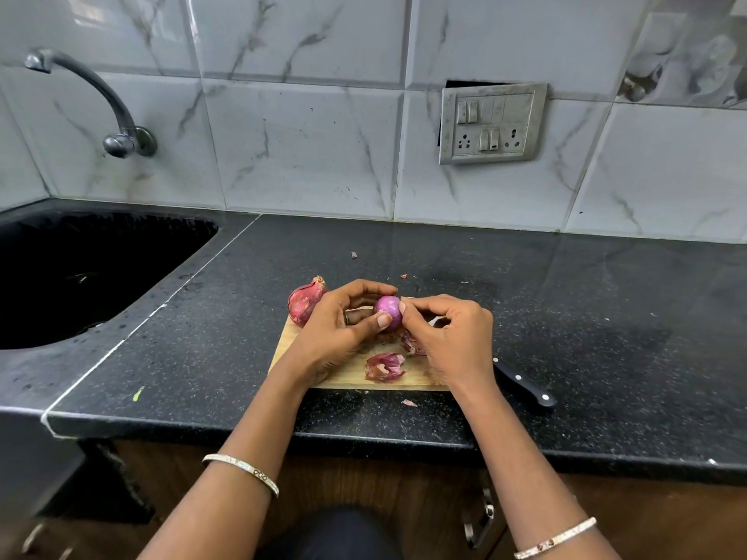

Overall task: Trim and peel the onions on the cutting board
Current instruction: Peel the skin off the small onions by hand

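Above the wooden cutting board (351, 373), the left hand (343, 321) grips the shiny purple peeled onion (388, 312); the right hand (448, 333) pinches its last skin. Next, I think, the unpeeled red onion (304, 303) at the board's far corner.

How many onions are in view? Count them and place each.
2. A peeled onion is held over the cutting board by the left hand and right hand. An unpeeled onion sits at the board's far left corner. The hands may hide others.
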A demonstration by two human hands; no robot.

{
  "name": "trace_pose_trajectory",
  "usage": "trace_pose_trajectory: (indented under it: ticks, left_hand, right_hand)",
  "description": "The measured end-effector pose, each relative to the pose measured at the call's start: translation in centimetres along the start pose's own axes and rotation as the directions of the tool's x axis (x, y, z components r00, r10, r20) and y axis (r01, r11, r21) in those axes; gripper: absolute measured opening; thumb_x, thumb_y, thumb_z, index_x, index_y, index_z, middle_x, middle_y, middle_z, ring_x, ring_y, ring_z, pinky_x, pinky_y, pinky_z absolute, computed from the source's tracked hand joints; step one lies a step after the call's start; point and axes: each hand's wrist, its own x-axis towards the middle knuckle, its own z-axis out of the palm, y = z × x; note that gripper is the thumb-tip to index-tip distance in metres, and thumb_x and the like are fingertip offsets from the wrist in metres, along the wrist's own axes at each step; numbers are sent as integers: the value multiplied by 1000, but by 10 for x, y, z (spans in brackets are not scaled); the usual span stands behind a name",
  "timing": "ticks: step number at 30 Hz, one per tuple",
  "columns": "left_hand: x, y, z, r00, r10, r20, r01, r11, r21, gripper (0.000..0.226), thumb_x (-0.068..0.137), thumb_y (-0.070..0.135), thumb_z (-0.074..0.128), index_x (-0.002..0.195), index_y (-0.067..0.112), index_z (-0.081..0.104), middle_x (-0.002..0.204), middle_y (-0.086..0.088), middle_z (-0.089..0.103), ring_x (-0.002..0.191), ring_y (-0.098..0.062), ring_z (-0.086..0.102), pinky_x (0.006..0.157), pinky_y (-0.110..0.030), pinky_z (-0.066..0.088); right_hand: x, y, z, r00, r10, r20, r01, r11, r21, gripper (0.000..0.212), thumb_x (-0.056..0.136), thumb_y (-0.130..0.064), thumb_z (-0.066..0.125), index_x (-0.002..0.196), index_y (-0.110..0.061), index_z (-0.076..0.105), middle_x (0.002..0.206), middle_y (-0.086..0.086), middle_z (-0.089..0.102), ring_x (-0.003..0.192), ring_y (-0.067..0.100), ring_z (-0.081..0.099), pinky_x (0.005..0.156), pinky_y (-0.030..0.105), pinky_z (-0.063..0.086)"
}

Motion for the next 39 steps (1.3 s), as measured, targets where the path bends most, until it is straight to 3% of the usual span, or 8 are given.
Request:
trace_pose_trajectory:
  ticks: [8,20,26,33,39]
  left_hand:
    - [0,-1,0,1000,-13,2,13,1000,11,42,85,14,76,126,8,66,122,-10,73,114,-28,70,102,-48,56]
    - [0,1,1,1000,-4,-5,4,1000,14,43,85,17,78,125,10,67,121,-10,73,113,-28,71,101,-45,56]
    - [0,3,0,1000,6,2,-5,1000,-28,39,91,4,74,129,5,64,124,-12,71,107,-25,73,91,-32,59]
    - [-1,5,-2,1000,11,23,-10,999,-51,37,94,1,68,130,7,64,127,-9,71,118,-26,68,96,-35,58]
    - [-2,7,-1,1000,-4,6,4,997,-78,36,93,5,71,129,8,65,125,-11,71,113,-26,71,93,-35,59]
  right_hand:
    - [0,0,1,1000,22,23,-22,1000,-12,6,84,-21,81,89,-20,84,82,-13,77,76,-1,70,72,16,53]
    - [-3,-2,4,996,-60,-69,44,977,-209,5,83,-26,74,79,-23,74,73,-13,70,67,7,65,65,35,55]
    - [-2,0,4,990,-38,-139,6,975,-223,10,86,-28,67,78,-22,68,74,-11,67,69,11,63,66,38,53]
    - [-1,2,4,991,10,-132,-43,968,-249,9,88,-22,69,79,-22,68,76,-10,66,71,12,63,67,37,53]
    - [1,5,3,983,102,-152,-138,958,-251,8,88,-27,66,81,-23,67,76,-9,68,72,14,66,72,38,54]
